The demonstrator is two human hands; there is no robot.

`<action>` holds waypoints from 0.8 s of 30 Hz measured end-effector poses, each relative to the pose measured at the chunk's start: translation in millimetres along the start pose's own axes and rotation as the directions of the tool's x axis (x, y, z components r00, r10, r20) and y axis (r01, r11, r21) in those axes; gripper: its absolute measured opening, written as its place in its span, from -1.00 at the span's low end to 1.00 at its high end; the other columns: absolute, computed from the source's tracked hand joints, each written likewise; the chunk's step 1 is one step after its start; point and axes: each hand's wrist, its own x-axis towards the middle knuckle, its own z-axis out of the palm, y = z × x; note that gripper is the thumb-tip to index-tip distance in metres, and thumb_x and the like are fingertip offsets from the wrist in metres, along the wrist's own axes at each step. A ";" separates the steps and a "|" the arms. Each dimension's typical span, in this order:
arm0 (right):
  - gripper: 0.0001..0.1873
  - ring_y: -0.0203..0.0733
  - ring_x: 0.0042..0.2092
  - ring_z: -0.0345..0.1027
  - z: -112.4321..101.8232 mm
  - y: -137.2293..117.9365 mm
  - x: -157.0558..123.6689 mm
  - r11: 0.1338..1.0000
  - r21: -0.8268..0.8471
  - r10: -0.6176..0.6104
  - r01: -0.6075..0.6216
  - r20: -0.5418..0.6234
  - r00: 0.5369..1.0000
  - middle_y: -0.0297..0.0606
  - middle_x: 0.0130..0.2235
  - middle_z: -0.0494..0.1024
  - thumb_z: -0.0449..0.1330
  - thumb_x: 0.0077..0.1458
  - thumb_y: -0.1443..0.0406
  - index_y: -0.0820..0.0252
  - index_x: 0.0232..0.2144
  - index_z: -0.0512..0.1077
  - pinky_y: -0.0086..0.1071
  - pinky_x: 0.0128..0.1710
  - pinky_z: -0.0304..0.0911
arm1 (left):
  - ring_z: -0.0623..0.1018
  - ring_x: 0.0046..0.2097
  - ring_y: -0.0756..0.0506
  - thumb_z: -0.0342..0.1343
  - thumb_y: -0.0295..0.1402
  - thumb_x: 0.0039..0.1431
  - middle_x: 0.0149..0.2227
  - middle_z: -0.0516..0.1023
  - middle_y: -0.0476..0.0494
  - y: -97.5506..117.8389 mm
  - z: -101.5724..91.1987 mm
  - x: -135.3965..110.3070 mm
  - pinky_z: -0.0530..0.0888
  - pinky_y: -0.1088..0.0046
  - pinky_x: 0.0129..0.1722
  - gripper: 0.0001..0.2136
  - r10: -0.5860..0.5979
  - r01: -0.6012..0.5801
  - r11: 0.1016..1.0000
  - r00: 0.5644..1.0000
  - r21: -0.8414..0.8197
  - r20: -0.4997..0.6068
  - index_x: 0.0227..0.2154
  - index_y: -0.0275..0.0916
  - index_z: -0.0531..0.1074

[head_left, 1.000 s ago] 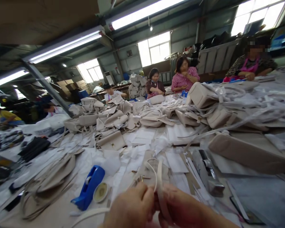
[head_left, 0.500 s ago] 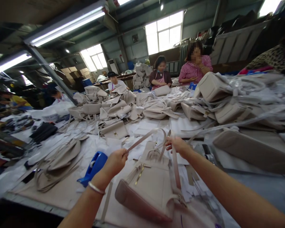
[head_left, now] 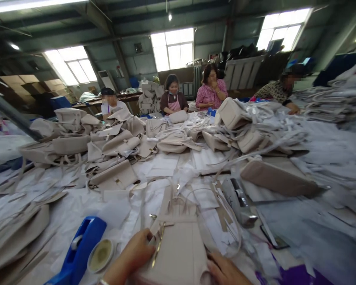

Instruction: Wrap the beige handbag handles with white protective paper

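Note:
A beige handbag (head_left: 178, 249) with a gold clasp lies flat on the table right in front of me, its straps (head_left: 178, 194) trailing away from me. My left hand (head_left: 130, 257) rests on the bag's left edge beside the clasp, fingers curled onto the leather. At the bottom edge of the view my right hand (head_left: 225, 271) presses on the bag's lower right corner, fingers closed against it.
A blue tape dispenser (head_left: 80, 247) with a tape roll (head_left: 100, 255) sits left of the bag. Heaps of beige bags (head_left: 115, 142) and white paper sheets (head_left: 163, 166) cover the table. A metal tool (head_left: 240, 198) lies to the right. Several people (head_left: 210, 91) sit at the far side.
Both hands let go of the straps they held stretched up and came down onto the bag's body, which now lies flat. The view has swung to the right.

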 end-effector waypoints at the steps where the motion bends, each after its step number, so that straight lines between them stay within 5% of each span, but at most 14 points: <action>1: -0.55 -0.11 -0.38 0.35 5.1 -0.8 -1.6 0.994 0.097 0.043 -0.046 0.035 0.998 -0.27 -0.49 0.48 0.17 -0.02 -0.14 0.10 -0.52 0.44 -0.30 -0.38 0.24 | 0.55 -0.20 -0.22 0.04 -0.37 -0.04 -0.32 0.60 -0.19 -4.1 -0.8 -2.0 0.38 0.32 -0.19 -0.86 0.014 -0.015 0.999 1.000 -0.035 -0.010 -0.42 -0.25 0.45; 5: -0.43 -0.37 -0.63 0.03 -5.1 -26.7 -0.4 0.869 0.465 0.158 -0.171 0.068 0.985 -0.50 -0.68 0.17 0.19 -0.10 -0.22 0.15 -0.58 0.30 -0.42 -0.59 0.04 | 0.52 -0.31 -0.19 0.07 -0.21 0.03 -0.48 0.53 -0.07 -16.2 0.0 -11.2 0.39 0.36 -0.29 -0.79 0.021 -0.027 0.940 1.000 -0.339 -0.021 -0.56 -0.23 0.41; 9: -0.54 -0.40 -0.60 0.14 -35.0 -72.6 12.5 0.776 0.630 0.064 -0.038 -0.019 0.998 -0.47 -0.58 0.29 0.34 -0.11 -0.04 0.21 -0.50 0.34 -0.48 -0.59 0.06 | 0.56 -0.23 -0.19 0.17 0.01 0.01 -0.33 0.60 -0.05 -13.2 11.2 -23.2 0.47 0.35 -0.19 -0.63 -0.007 -0.017 0.606 1.000 -0.796 -0.026 -0.32 -0.20 0.51; 12: -0.60 -0.39 -0.58 0.19 -42.8 -88.6 28.7 0.793 0.608 0.095 0.024 -0.163 0.982 -0.46 -0.56 0.32 0.31 -0.05 0.00 0.21 -0.47 0.36 -0.46 -0.54 0.10 | 0.56 -0.12 -0.22 0.25 0.04 -0.06 -0.21 0.63 -0.11 -2.4 17.6 -32.9 0.47 0.35 -0.11 -0.57 -0.071 -0.108 0.526 0.983 -0.843 -0.171 -0.24 -0.18 0.53; 16: -0.66 -0.33 -0.58 0.17 -37.7 -78.8 35.6 0.964 0.252 0.150 -0.081 -0.268 0.952 -0.43 -0.61 0.33 0.21 0.02 0.04 0.21 -0.51 0.41 -0.42 -0.55 0.07 | 0.54 -0.15 -0.20 0.13 0.03 0.12 -0.31 0.61 -0.16 8.6 14.9 -41.2 0.44 0.36 -0.11 -0.62 -0.008 -0.167 0.576 0.978 -0.800 -0.210 -0.38 -0.25 0.53; 19: -0.68 -0.24 -0.53 0.28 -46.5 -67.6 35.1 0.988 -0.040 0.135 -0.147 -0.218 0.967 -0.36 -0.58 0.42 0.06 0.14 0.11 0.21 -0.43 0.46 -0.38 -0.52 0.13 | 0.52 -0.27 -0.13 0.10 0.06 0.15 -0.41 0.56 -0.10 12.0 13.3 -37.1 0.44 0.38 -0.16 -0.57 0.040 -0.183 0.431 0.982 -0.883 -0.184 -0.22 -0.23 0.53; 21: -0.70 -0.15 -0.36 0.41 -60.2 -63.3 42.9 0.942 -0.319 0.027 -0.105 -0.241 0.970 -0.24 -0.44 0.53 0.04 0.15 0.18 0.21 -0.41 0.49 -0.31 -0.34 0.27 | 0.48 -0.37 -0.09 0.14 0.11 0.08 -0.52 0.48 -0.02 15.6 14.1 -30.9 0.46 0.38 -0.24 -0.49 0.005 -0.163 0.311 0.985 -0.936 -0.170 -0.11 -0.22 0.51; 24: -0.75 -0.03 -0.03 0.40 -78.9 -61.4 70.6 0.772 -0.633 -0.148 -0.054 -0.261 0.954 -0.06 -0.12 0.56 0.08 0.09 0.35 0.26 -0.23 0.51 -0.22 0.01 0.24 | 0.39 -0.51 -0.02 0.24 0.15 -0.05 -0.64 0.32 0.08 26.5 12.6 -25.9 0.47 0.39 -0.32 -0.46 -0.067 -0.124 0.244 0.987 -0.962 -0.145 -0.21 -0.25 0.54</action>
